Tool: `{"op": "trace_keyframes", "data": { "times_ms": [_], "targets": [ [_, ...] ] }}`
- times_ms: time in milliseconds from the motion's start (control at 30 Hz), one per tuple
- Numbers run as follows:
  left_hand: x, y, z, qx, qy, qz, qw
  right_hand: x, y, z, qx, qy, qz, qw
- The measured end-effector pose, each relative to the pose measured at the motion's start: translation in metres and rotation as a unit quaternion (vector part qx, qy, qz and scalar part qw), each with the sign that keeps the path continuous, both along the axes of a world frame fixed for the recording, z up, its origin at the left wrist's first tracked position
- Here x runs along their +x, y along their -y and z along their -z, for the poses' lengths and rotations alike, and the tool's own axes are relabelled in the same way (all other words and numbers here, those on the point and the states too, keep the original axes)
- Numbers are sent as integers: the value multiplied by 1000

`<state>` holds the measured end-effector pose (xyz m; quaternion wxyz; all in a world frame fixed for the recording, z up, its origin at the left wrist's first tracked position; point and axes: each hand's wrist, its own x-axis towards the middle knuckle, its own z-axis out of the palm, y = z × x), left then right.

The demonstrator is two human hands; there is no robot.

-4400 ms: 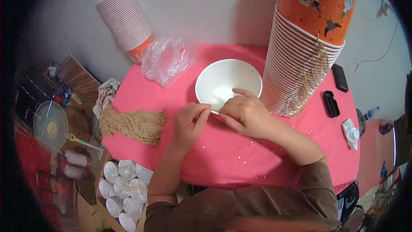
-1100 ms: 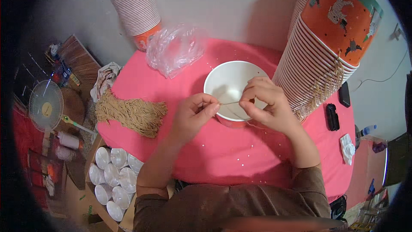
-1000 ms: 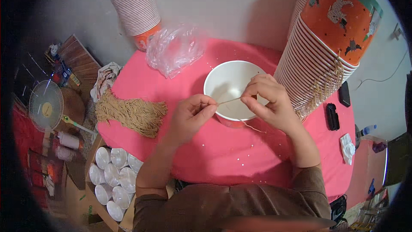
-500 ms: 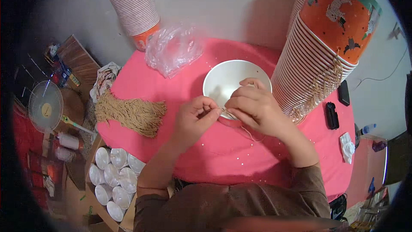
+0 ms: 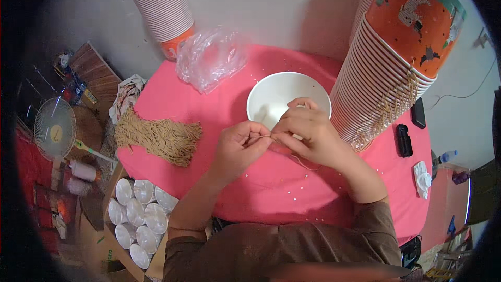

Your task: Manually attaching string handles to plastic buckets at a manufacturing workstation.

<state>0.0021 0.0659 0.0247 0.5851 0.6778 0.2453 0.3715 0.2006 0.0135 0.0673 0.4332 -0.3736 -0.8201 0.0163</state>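
Close in front of me stands a paper bucket (image 5: 269,90), its white inside facing up and a bit of orange outside showing below my fingers. At its near rim, my left hand (image 5: 237,145) and my right hand (image 5: 309,131) pinch a thin tan cord (image 5: 308,166), their fingertips meeting. A loose length of it trails below the right hand onto the cloth. Fingers cover the spot where cord and rim meet, so I cannot tell whether it passes through the bucket. A bundle of similar tan cords (image 5: 159,138) lies left of my left hand.
A tall stack of buckets (image 5: 360,81) with cord handles leans at the right; another stack (image 5: 162,8) stands back left beside a clear plastic bag (image 5: 211,60). Black objects (image 5: 403,141) and a crumpled tissue (image 5: 422,179) lie right. A carton of white cups (image 5: 135,211) sits lower left.
My fingertips have come together at the rim, hiding the small bit of cord that showed between them. The left hand has shifted slightly right; the bucket stays in place.
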Motion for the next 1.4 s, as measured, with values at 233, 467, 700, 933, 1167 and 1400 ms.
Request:
{"op": "trace_keyframes", "data": {
  "times_ms": [233, 467, 700, 933, 1167, 1400],
  "targets": [
    [7, 1, 1, 168, 40, -21, 985, 3, 1, 4, -133, -70, -39, 988],
    [9, 7, 3, 118, 69, -32, 990, 2, -1, 5, -139, -81, -41, 986],
    [11, 7, 10, 138, 75, -48, 986, 2, 1, 1, -205, -95, -39, 973],
    [7, 6, -4, 9, 98, -23, 995, -6, 2, 2, -108, -147, 5, 983],
    [2, 1, -3, -67, 91, 21, 993, -13, 2, 12, 5, -67, -10, 998],
    [-3, 0, -2, -215, 155, 104, 959, -9, 2, 14, 5, -65, -9, 998]
  ]
}}
